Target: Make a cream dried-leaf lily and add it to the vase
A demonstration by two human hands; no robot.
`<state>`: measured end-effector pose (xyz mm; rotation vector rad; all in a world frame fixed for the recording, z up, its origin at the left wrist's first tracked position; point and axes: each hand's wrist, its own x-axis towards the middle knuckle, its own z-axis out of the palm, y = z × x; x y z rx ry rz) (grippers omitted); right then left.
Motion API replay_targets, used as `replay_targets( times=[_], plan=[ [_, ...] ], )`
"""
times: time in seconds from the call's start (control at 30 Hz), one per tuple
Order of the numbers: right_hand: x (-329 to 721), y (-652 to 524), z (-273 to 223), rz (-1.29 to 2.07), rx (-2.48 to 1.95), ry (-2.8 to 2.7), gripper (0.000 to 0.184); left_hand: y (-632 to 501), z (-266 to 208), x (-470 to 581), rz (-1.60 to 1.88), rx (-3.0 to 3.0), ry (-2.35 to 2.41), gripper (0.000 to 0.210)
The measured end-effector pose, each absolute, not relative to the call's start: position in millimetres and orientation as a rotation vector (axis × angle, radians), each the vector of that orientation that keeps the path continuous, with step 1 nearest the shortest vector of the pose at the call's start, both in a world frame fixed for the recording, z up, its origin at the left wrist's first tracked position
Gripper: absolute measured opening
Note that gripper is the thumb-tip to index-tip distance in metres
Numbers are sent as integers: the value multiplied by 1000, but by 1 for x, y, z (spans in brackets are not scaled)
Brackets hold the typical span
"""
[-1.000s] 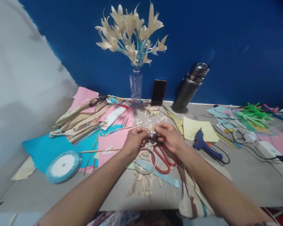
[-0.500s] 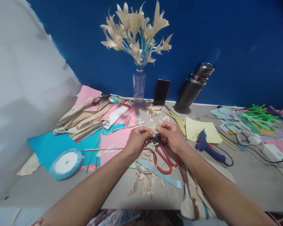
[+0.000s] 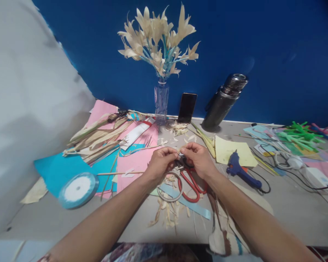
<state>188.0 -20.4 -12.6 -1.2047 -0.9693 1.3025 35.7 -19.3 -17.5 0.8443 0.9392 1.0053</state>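
My left hand [image 3: 161, 162] and my right hand [image 3: 198, 158] meet over the middle of the table, fingertips almost touching. Both pinch at a small pale piece of dried husk [image 3: 179, 149], mostly hidden by the fingers. Right below them lie scissors with red handles [image 3: 190, 199], and a dark-handled tool [image 3: 184, 162] partly covered by my fingers. A pale ring [image 3: 169, 200] is beside the red handles. Under these, a strip of light blue ribbon [image 3: 199, 211] runs across husk scraps [image 3: 168, 213].
Husk flowers [image 3: 155, 36] stand in a clear bottle [image 3: 161, 103] at the back, near a phone [image 3: 187, 108] and a leaning thermos [image 3: 221, 105]. Left are a ribbon spool [image 3: 78, 190] and dried husks [image 3: 98, 138]. On the right lies a blue glue gun [image 3: 242, 171] with cables.
Both hands keep pinching in the same place, with only slight shifts of the fingers. The whole view has moved a touch.
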Motion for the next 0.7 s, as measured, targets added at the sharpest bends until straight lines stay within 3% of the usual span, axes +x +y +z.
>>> replay_targets(
  times=[0.7],
  plan=[
    [187,-23,-11,1280,-1217,-1036,34,-16,-22,35,1016,802,823,20]
  ],
)
